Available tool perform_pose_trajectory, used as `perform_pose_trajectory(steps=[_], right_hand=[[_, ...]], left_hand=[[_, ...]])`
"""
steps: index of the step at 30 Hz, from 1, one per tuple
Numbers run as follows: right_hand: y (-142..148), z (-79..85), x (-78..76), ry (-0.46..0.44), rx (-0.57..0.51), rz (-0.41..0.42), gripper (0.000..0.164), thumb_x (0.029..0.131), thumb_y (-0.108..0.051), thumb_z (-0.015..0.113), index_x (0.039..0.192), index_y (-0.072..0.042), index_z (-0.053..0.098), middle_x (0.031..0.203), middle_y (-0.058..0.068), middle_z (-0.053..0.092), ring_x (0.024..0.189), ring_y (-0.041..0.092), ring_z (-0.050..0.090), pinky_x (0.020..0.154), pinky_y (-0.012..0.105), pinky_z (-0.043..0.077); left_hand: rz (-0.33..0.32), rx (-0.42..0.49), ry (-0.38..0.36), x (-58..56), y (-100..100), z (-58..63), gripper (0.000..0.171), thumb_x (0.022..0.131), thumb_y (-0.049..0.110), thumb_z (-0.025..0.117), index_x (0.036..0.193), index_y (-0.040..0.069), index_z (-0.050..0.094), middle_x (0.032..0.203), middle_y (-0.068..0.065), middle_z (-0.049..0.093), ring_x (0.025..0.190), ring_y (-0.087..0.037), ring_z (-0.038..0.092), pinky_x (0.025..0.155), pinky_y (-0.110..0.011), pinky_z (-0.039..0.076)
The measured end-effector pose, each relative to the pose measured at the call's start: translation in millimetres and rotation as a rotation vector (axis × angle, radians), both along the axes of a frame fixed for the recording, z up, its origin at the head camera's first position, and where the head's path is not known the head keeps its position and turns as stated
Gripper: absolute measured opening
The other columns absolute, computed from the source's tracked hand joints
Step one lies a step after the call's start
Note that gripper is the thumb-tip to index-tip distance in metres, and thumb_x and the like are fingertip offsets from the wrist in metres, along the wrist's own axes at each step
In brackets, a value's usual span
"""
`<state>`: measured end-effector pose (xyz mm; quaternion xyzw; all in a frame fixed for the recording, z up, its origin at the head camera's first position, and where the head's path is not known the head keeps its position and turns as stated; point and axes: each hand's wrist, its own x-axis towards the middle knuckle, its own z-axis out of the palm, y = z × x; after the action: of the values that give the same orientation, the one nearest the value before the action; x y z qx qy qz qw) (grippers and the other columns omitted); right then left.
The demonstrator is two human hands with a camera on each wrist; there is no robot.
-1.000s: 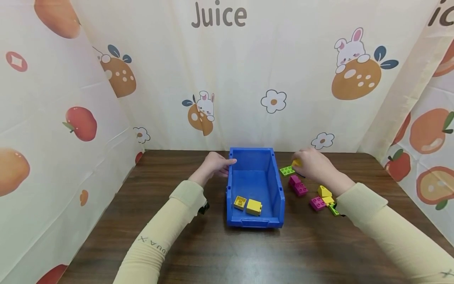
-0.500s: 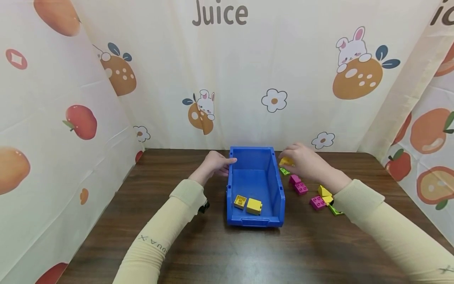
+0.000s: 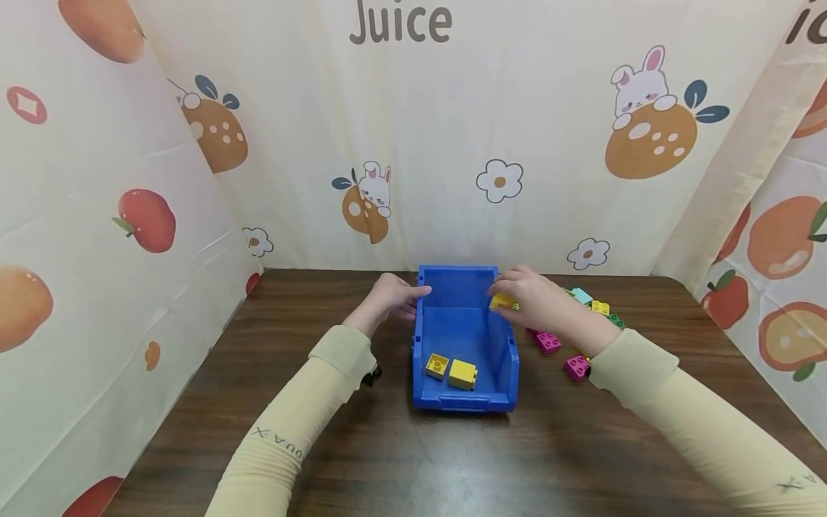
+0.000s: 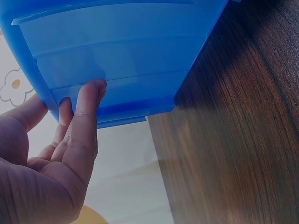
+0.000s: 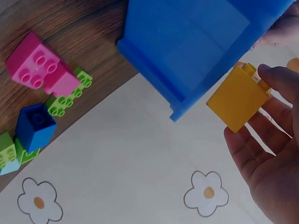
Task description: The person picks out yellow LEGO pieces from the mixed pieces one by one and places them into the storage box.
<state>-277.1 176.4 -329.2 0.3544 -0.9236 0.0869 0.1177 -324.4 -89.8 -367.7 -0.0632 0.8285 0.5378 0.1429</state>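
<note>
A blue storage bin (image 3: 455, 334) stands on the table with its low front side nearest me. Two yellow toy bricks, one small (image 3: 437, 367) and one larger (image 3: 462, 375), lie inside at the front. My left hand (image 3: 390, 296) grips the bin's left wall near the back, thumb over the rim; in the left wrist view its fingers (image 4: 86, 112) lie against the outer side. With thumb and fingertips, my right hand (image 3: 539, 300) pinches a yellow toy brick (image 5: 238, 99) at the bin's right rim, toward the back.
Right of the bin lie magenta bricks (image 3: 548, 342), a yellow brick (image 3: 600, 307) and a pale blue brick (image 3: 581, 296), partly behind my right arm. The right wrist view shows a dark blue brick (image 5: 35, 126) and a light green brick (image 5: 70, 98). A printed curtain (image 3: 439, 143) hangs behind the table.
My right hand has carried the yellow brick leftward from over the loose bricks to the bin's right rim, uncovering bricks at the back right. The left hand and the bin stay in place.
</note>
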Motion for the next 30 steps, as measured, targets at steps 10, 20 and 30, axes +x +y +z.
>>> perform_pose_trajectory(steps=[10, 20, 30], right_hand=[[-11.0, -3.5, 1.5, 0.018, -0.008, 0.053, 0.023, 0.079, -0.016, 0.077, 0.100, -0.011, 0.071, 0.105, 0.007, 0.068, 0.102, 0.024, 0.058, 0.080, 0.036, 0.057], [-25.8, -13.9, 2.1, -0.021, 0.022, 0.099, 0.024, 0.080, -0.019, 0.076, 0.101, -0.011, 0.071, 0.106, 0.006, 0.068, 0.102, 0.022, 0.059, 0.081, 0.034, 0.057], [-38.2, -31.3, 0.0, -0.052, 0.038, 0.133, 0.019, 0.082, -0.020, 0.074, 0.100, -0.012, 0.071, 0.105, 0.004, 0.068, 0.100, 0.020, 0.058, 0.082, 0.033, 0.056]], left_hand=[[-0.014, 0.016, -0.006, 0.0, -1.4, 0.7, 0.041, 0.081, 0.036, 0.074, 0.094, -0.002, 0.065, 0.086, -0.017, 0.070, 0.066, -0.022, 0.071, 0.076, -0.038, 0.058], [-0.012, 0.007, 0.000, -0.4, -0.4, -0.7, 0.040, 0.081, 0.037, 0.074, 0.092, -0.001, 0.068, 0.086, -0.015, 0.070, 0.066, -0.022, 0.070, 0.080, -0.042, 0.057], [-0.001, 0.006, -0.004, -1.8, -0.5, -0.5, 0.040, 0.081, 0.036, 0.074, 0.091, -0.002, 0.067, 0.084, -0.016, 0.070, 0.066, -0.023, 0.071, 0.081, -0.043, 0.056]])
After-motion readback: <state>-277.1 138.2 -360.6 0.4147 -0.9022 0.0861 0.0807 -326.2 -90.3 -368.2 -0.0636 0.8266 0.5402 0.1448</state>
